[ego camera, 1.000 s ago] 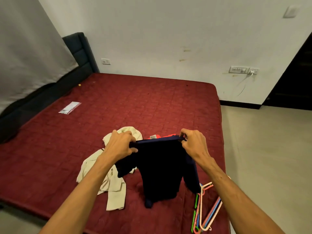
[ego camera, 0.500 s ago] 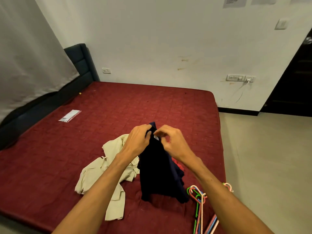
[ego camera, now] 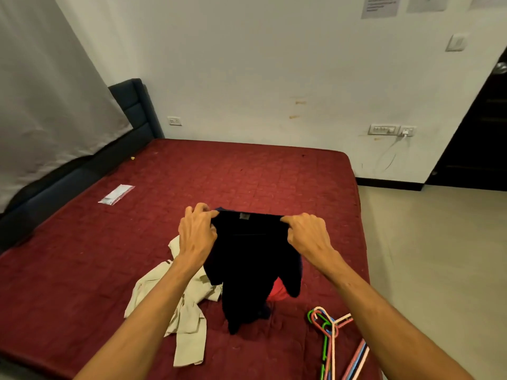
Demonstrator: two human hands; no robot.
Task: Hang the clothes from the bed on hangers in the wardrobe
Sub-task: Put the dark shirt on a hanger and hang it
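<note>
Holding up: both hands are lifting a dark top (ego camera: 247, 270) over the bed (ego camera: 219, 174) and pulling its top edge out flat between them.
Left hand: the left hand (ego camera: 196, 234) is pinching the left corner of that edge, with its fingers curling tight on the cloth.
Right hand: the right hand (ego camera: 304, 234) is pinching the right corner the same way, and the two hands are sitting apart from each other.
Dark top: it is hanging down from the hands, its sleeves are dangling, and its bottom end is touching the bed. A small tag is showing in the middle of the top edge.
Cream shirt: a cream shirt (ego camera: 189, 311) is lying crumpled on the bed, just left of the dark top and partly under the left arm.
Red cloth: a red cloth (ego camera: 278, 290) is peeking out from behind the lower right side of the dark top.
Hangers: a bunch of coloured hangers (ego camera: 332, 338) is lying near the right edge of the bed, right of the dark top and not touching it.
Packet: a clear packet (ego camera: 116, 194) is lying flat on the far left part of the bed, well apart from the clothes.
Headboard: a dark headboard (ego camera: 134, 111) is standing at the left end of the bed.
</note>
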